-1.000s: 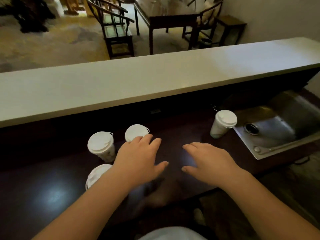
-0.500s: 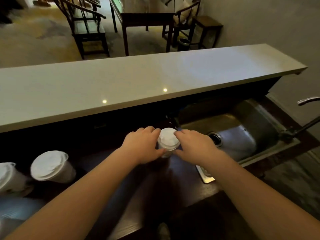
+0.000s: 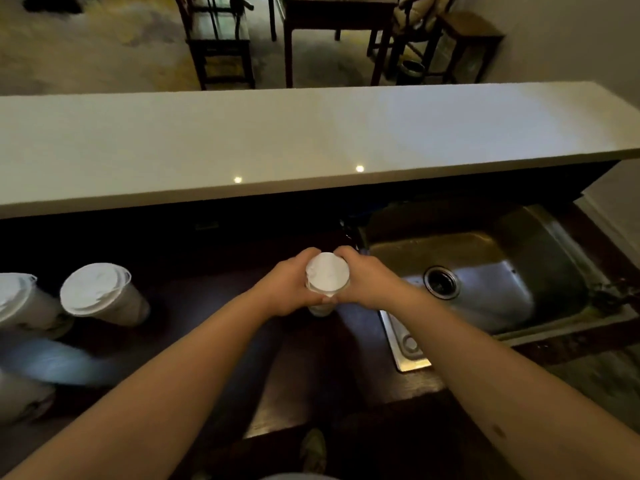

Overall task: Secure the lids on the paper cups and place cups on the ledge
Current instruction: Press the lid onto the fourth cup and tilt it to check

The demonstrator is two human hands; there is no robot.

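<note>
Both hands are clamped on one white paper cup [image 3: 322, 308] standing on the dark countertop [image 3: 214, 306] just left of the steel sink [image 3: 502, 282]: the left hand [image 3: 287, 289] wraps its left side, the right hand [image 3: 367, 282] its right, with fingers curled over the far rim of the white lid [image 3: 327, 273] and the thumbs meeting at the near edge. The lid looks seated, though whether it has snapped all the way round cannot be told from above. The main risk seems to be uneven pressure: pushing harder on one side could leave the opposite lip unseated, and squeezing the thin wall could buckle the cup and pop the lid off again. The cup stands near the sink's edge, so a slip could tip it toward the basin. If it holds liquid, which cannot be seen, a loose lid would leak on the lift to the pale ledge [image 3: 311, 140] behind, which is still bare. Two more lidded cups [image 3: 100, 296] wait at the far left, well apart.
</note>
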